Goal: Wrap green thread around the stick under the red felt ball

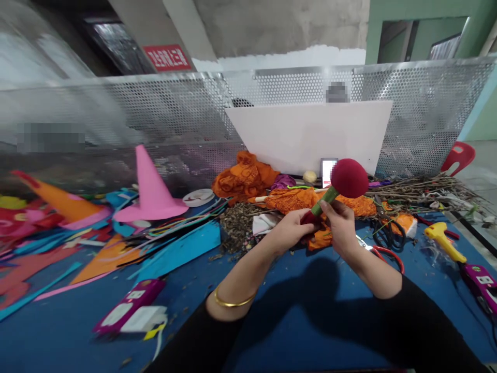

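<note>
A dark red round ball [350, 178] sits at the upper end of a green stem [325, 201], tilted up to the right over the table. My left hand [293, 228] is closed around the lower, dark red end of the stem. Higher on the stem, just below the ball, my right hand [339, 223] has its fingers closed on the green part. Orange patterned cloth [291, 201] lies behind and beneath both hands. Red-handled scissors [388, 255] lie beside my right forearm, partly hidden.
Pink hat [149, 189] and orange hat [64, 204] stand at left among felt strips. A purple power strip [132, 305] lies front left. A yellow glue gun [444, 242], black scissors [388, 233] and dry twigs [427, 191] are at right. Behind stands a white board [314, 134].
</note>
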A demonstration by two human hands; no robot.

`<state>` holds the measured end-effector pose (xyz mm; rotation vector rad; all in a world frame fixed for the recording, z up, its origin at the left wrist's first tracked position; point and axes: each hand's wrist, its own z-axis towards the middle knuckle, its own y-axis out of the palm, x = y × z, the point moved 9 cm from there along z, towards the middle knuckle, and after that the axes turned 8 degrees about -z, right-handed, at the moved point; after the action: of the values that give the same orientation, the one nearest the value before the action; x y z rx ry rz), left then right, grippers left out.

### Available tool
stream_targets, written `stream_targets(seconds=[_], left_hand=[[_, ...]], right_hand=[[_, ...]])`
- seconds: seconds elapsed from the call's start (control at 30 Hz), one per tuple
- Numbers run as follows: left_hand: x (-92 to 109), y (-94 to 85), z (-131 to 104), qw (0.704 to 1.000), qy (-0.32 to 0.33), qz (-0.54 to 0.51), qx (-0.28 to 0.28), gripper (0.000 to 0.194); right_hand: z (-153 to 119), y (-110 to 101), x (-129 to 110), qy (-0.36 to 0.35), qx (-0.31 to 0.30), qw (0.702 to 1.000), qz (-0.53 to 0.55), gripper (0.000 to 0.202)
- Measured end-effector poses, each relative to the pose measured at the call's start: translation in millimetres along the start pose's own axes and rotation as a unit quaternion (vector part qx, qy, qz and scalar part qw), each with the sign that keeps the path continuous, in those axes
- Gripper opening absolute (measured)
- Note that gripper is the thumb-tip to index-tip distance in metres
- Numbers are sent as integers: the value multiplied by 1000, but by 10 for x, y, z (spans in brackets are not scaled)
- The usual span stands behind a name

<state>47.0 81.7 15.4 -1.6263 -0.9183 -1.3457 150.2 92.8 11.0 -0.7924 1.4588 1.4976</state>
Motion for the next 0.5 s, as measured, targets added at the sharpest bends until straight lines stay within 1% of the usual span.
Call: stream_targets(seconds=[0.07,0.13,0.2,0.33,0.37,0.43,0.5], left_hand=[[-20,6,-11,999,-10,-52,-11,27],[-16,-20,-16,996,-7,-85,-9,30],[-26,-38,-16,994,-9,-107,-12,33],[-56,-24,12,988,-14,-149,-25,41],[-69,-25,25,988,-16,-152,-18,43],[-86,-46,53,991,-15,-131,15,43],[-83,-60,74,995,-7,-93,43,39]], right_hand=[[1,10,7,-5,-5,1000,12,32],[5,19,18,-5,-8,999,32,31],[12,18,26,-1,-8,999,45,32],[32,2,38,11,-3,999,37,33],[39,-3,41,12,-2,999,35,32],[54,-17,36,6,4,999,33,31],[64,-27,23,-5,8,1000,29,30]])
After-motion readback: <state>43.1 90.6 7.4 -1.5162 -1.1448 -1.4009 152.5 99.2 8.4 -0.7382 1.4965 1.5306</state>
